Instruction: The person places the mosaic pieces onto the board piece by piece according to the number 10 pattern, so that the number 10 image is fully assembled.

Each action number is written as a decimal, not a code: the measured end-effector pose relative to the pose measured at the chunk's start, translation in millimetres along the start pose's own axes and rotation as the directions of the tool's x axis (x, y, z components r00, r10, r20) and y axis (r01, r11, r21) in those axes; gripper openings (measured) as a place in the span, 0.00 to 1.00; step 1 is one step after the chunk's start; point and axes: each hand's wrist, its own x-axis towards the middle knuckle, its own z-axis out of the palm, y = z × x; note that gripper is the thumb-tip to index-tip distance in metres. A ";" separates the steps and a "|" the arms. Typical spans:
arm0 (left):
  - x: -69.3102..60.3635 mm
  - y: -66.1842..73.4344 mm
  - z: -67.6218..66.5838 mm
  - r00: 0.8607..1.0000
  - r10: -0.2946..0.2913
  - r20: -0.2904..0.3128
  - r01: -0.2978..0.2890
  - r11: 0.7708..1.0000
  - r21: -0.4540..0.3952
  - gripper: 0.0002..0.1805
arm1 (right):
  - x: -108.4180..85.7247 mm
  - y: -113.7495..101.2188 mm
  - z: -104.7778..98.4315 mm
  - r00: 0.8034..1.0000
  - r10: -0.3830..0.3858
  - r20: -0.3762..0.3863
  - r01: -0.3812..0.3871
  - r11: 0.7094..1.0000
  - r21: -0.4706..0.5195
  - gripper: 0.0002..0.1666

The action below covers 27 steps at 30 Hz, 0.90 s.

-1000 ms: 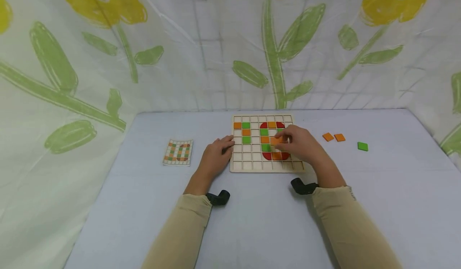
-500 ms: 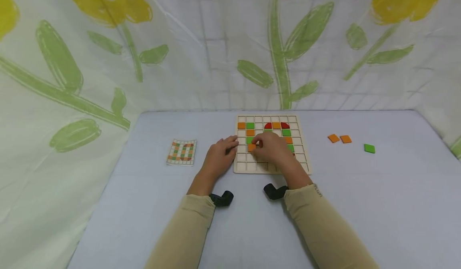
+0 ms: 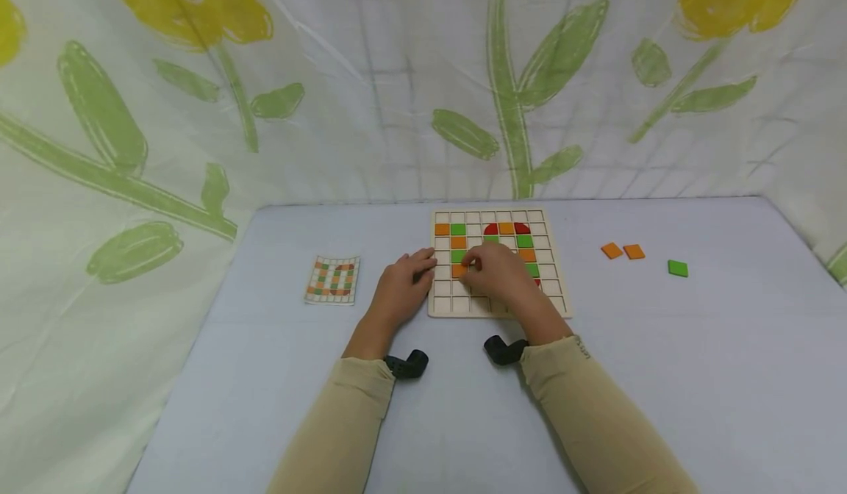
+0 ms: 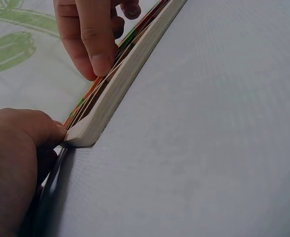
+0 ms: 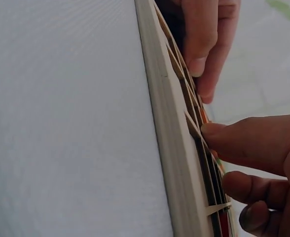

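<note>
A wooden grid board (image 3: 442, 304) lies at the back middle of the table, with square orange and green tiles and several red curved pieces in its cells. My left hand (image 3: 405, 284) rests along the board's left edge, fingertips touching the rim, fingers relaxed. Over the board, my right hand (image 3: 499, 270) pinches an orange tile (image 3: 458, 270) at a cell of the second column, just below a green tile (image 3: 458, 256). In the right wrist view, the right thumb (image 5: 234, 140) is at the board's surface. The right hand hides part of the ring of tiles behind it.
A small printed pattern card (image 3: 333, 281) lies left of the board. To the right are two loose orange tiles (image 3: 612, 250) and one green tile (image 3: 678, 267). A cloth with yellow flowers (image 3: 503, 97) hangs behind the table.
The right hand has moved left across the board with the orange tile, from the ring of tiles to the second column. The left hand keeps its place at the edge.
</note>
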 end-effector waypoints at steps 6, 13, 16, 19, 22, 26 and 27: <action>-0.3 1.0 -0.1 1.000 -0.005 0.003 0.005 1.000 -0.001 0.17 | -1.2 1.2 -1.2 1.000 -0.013 0.005 0.013 1.000 0.004 0.15; -0.3 1.9 0.4 1.000 -0.019 -0.004 0.019 1.000 -0.001 0.17 | -4.2 15.4 -9.6 1.000 -0.008 -0.017 0.009 0.998 0.069 0.17; -0.5 0.8 1.4 0.999 -0.035 -0.004 0.035 0.999 -0.007 0.17 | -8.1 28.7 -19.2 0.999 0.034 -0.036 -0.030 0.995 0.098 0.19; -0.6 -0.4 2.7 0.999 -0.040 0.001 0.040 0.999 -0.017 0.17 | -14.1 48.3 -31.8 0.992 0.091 -0.088 -0.080 0.989 0.125 0.21; -0.6 -0.8 3.5 0.999 -0.049 0.008 0.049 0.999 -0.016 0.18 | -21.3 70.2 -46.8 0.967 0.167 -0.194 -0.146 0.982 0.118 0.22; -0.4 -0.4 2.9 0.999 -0.050 0.006 0.050 0.999 -0.011 0.18 | -32.5 103.6 -70.5 0.887 0.323 -0.330 -0.298 0.946 0.126 0.28; -0.2 -0.4 2.8 0.999 -0.044 0.004 0.044 0.999 -0.011 0.18 | -36.0 113.7 -75.8 0.865 0.367 -0.343 -0.339 0.930 0.140 0.30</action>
